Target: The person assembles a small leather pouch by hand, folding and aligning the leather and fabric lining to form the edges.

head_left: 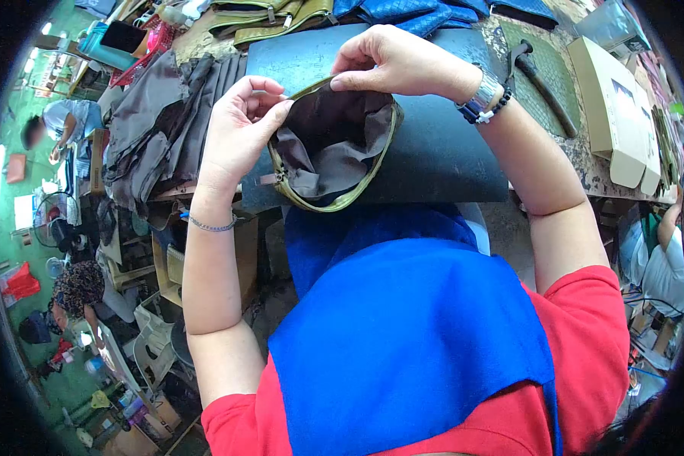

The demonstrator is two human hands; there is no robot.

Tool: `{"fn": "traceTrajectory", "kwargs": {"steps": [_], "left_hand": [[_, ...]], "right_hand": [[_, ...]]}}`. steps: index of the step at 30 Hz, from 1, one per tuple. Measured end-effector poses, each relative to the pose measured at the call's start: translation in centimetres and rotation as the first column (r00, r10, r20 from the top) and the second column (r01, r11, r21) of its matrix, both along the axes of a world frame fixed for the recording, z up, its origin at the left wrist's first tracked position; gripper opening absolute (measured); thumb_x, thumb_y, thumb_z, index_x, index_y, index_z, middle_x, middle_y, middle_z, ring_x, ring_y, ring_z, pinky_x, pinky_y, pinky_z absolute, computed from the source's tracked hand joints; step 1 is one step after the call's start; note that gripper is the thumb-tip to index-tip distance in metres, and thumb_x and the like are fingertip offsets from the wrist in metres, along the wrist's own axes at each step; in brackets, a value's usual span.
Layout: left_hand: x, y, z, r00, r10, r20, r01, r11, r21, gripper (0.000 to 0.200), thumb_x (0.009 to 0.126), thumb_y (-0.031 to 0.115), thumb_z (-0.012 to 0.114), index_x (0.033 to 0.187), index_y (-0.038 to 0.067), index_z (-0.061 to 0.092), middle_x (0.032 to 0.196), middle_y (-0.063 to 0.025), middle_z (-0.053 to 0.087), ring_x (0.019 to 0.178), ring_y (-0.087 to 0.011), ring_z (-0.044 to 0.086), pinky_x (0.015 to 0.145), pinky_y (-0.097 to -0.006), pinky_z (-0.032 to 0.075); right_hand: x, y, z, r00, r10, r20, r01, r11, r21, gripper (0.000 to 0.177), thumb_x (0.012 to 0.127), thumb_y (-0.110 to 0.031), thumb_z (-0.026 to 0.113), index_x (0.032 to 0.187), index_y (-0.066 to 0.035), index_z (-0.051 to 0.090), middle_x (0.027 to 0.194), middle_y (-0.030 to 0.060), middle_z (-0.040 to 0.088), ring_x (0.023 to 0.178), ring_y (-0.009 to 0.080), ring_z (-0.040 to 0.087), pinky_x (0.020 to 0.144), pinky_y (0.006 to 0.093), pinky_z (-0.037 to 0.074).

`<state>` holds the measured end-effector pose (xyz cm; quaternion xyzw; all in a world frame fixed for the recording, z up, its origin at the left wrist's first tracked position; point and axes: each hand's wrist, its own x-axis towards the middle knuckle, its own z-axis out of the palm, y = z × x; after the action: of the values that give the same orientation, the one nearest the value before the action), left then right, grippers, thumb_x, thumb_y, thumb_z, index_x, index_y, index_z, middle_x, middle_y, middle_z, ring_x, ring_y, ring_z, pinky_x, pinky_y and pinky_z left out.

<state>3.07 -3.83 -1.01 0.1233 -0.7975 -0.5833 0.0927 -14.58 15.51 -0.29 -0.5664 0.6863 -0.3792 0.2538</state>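
An olive-green zippered pouch (394, 140) stands with its mouth wide open toward me, showing a dark brown lining inside. My left hand (245, 125) pinches the rim at its upper left, thumb and fingers closed on the edge. At the top of the rim my right hand (372, 62) grips the edge between thumb and fingers. A zipper end with a small tab hangs at the pouch's lower left. Beneath the pouch lies a dark flat board (448, 152) at the table's near edge.
Brown lining pieces (156, 129) are piled on the left. Olive pouches (270, 19) and blue quilted pieces (410, 11) lie at the back. A hammer (543, 87) rests on a green mat at the right, beside an open cardboard box (612, 106). Other people sit at far left and right.
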Motion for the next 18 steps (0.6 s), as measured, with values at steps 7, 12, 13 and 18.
{"fn": "traceTrajectory", "kwargs": {"steps": [7, 12, 13, 18], "left_hand": [[-0.1, 0.1, -1.2, 1.0, -0.019, -0.018, 0.021, 0.998, 0.066, 0.013, 0.089, 0.005, 0.07, 0.101, 0.003, 0.067, 0.091, -0.0002, 0.066, 0.081, -0.0036, 0.059, 0.073, -0.0178, 0.048], [-0.3, 0.7, -1.3, 0.997, 0.071, 0.024, -0.074, 0.978, 0.197, 0.015, 0.089, 0.005, 0.07, 0.103, 0.002, 0.067, 0.092, -0.0006, 0.066, 0.083, -0.0046, 0.059, 0.075, -0.0193, 0.049], [-0.3, 0.5, -1.6, 0.996, 0.084, 0.017, -0.086, 0.977, 0.197, 0.017, 0.089, 0.005, 0.071, 0.105, 0.002, 0.066, 0.092, -0.0009, 0.066, 0.083, -0.005, 0.06, 0.076, -0.0195, 0.049], [-0.3, 0.5, -1.8, 0.998, 0.046, -0.039, -0.04, 0.988, 0.152, 0.026, 0.085, 0.003, 0.073, 0.107, 0.004, 0.06, 0.093, -0.0013, 0.065, 0.084, -0.0069, 0.06, 0.077, -0.0202, 0.049]], "right_hand": [[-0.3, -0.3, -0.1, 1.0, 0.011, -0.016, -0.011, 1.0, 0.001, 0.028, 0.092, -0.028, 0.071, 0.097, 0.0, 0.07, 0.077, 0.0014, 0.068, 0.072, 0.0069, 0.061, 0.067, 0.0246, 0.052], [-0.5, -0.2, -0.3, 1.0, 0.019, 0.016, -0.019, 1.0, 0.014, 0.03, 0.092, -0.03, 0.071, 0.096, 0.0, 0.07, 0.077, 0.0012, 0.067, 0.071, 0.0068, 0.06, 0.067, 0.0245, 0.052], [-0.5, -0.2, -0.3, 0.999, 0.023, 0.028, -0.024, 1.0, 0.02, 0.031, 0.092, -0.031, 0.071, 0.096, 0.0, 0.07, 0.077, 0.0012, 0.067, 0.071, 0.0069, 0.06, 0.066, 0.0246, 0.052], [-0.5, -0.4, -0.4, 0.998, 0.053, 0.035, -0.054, 0.998, 0.015, 0.029, 0.093, -0.028, 0.07, 0.097, 0.0, 0.07, 0.076, 0.001, 0.067, 0.07, 0.0069, 0.06, 0.066, 0.0246, 0.051]]}}
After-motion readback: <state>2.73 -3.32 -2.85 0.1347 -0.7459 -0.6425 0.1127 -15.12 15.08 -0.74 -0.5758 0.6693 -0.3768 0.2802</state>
